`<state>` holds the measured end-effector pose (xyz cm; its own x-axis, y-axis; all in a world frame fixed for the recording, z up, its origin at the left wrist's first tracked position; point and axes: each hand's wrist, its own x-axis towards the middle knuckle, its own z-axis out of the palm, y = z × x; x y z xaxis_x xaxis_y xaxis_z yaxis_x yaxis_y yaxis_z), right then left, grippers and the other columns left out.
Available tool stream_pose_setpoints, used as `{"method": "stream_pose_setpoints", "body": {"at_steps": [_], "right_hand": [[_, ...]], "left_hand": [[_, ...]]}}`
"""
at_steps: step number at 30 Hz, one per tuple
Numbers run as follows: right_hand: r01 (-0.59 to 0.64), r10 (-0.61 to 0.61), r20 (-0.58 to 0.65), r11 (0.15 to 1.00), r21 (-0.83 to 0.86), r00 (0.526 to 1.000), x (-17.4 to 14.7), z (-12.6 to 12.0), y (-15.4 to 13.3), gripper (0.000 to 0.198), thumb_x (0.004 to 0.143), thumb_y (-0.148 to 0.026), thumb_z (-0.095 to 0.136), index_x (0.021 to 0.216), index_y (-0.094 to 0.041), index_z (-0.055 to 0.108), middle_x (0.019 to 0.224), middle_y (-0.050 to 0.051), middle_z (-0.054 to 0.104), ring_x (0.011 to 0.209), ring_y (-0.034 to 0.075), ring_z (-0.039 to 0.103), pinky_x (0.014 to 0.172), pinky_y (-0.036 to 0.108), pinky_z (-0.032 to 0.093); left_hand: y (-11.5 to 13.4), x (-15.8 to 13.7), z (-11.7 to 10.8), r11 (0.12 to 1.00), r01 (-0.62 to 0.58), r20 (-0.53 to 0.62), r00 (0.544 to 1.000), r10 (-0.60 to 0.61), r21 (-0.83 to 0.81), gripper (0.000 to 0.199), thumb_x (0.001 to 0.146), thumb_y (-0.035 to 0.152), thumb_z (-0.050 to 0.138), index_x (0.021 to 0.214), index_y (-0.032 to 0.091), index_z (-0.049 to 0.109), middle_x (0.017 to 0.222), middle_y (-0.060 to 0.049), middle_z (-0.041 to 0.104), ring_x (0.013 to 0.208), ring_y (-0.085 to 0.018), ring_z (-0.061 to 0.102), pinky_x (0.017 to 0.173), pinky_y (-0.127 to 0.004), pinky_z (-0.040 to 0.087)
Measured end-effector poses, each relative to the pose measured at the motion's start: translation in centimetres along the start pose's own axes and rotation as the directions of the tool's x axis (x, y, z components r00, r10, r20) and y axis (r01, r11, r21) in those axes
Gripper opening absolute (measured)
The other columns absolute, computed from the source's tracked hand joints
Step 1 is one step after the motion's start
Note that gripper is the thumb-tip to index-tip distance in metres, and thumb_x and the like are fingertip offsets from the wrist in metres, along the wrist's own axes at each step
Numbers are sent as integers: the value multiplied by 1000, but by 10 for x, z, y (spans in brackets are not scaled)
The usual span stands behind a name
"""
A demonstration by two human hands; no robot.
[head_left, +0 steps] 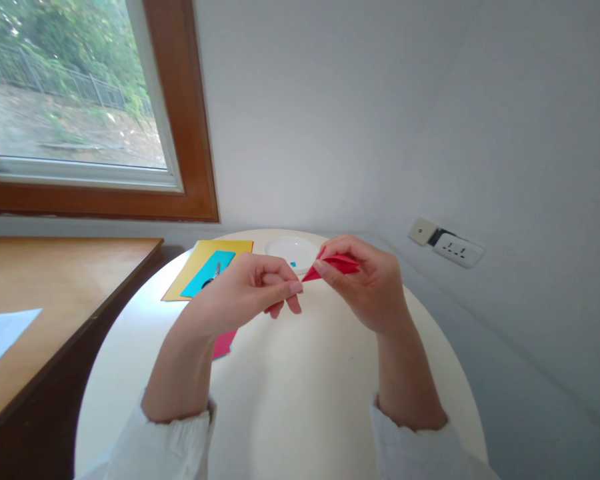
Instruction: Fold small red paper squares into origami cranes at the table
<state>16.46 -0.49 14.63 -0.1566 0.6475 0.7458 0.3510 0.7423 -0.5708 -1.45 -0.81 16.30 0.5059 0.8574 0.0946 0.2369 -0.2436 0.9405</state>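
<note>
A piece of folded red paper point(341, 265) is held above the round table, its narrow point facing left. My right hand point(367, 283) grips its wider part between thumb and fingers. At the pointed tip, my left hand point(260, 287) pinches the paper between thumb and index finger, its other fingers curled below. Behind the left hand lie yellow paper point(186, 272), a blue sheet point(199, 281) and scissors point(216, 273), partly hidden by that hand. Pinkish-red paper point(223, 345) shows under the left wrist.
A white plate point(280, 245) with a small blue bit point(293, 264) stands at the round white table's point(300, 400) far edge. A wooden desk point(70, 280) with a white sheet point(5, 333) is at left. A wall socket point(457, 249) is at right.
</note>
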Motion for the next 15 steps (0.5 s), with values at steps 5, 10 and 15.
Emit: {"method": "stream_pose_setpoints", "body": {"at_steps": [5, 10, 15], "right_hand": [[40, -35, -148, 999, 27, 988, 0, 3, -1, 8, 76, -19, 62, 71, -20, 57, 71, 0, 62, 66, 12, 58, 61, 26, 49], [132, -124, -250, 991, 19, 960, 1, 7, 0, 7, 74, -16, 64, 71, -20, 60, 73, 0, 64, 67, 12, 60, 60, 25, 49], [196, -188, -301, 981, -3, 935, 2, 11, 0, 8, 73, -14, 66, 70, -20, 61, 73, -1, 65, 68, 12, 60, 61, 25, 49]], "left_hand": [[1, 3, 7, 989, -137, -255, 960, 120, -51, 13, 67, 25, 69, 70, 15, 60, 61, 1, 62, 52, -7, 50, 49, -18, 40], [-5, 8, 15, 927, -374, -458, 822, 338, 12, 12, 67, 22, 70, 73, 16, 62, 66, 1, 61, 58, -9, 54, 50, -19, 43], [-10, 9, 19, 869, -469, -478, 733, 484, 159, 4, 70, 18, 68, 73, 18, 65, 71, 0, 62, 62, -9, 54, 55, -20, 45]]}}
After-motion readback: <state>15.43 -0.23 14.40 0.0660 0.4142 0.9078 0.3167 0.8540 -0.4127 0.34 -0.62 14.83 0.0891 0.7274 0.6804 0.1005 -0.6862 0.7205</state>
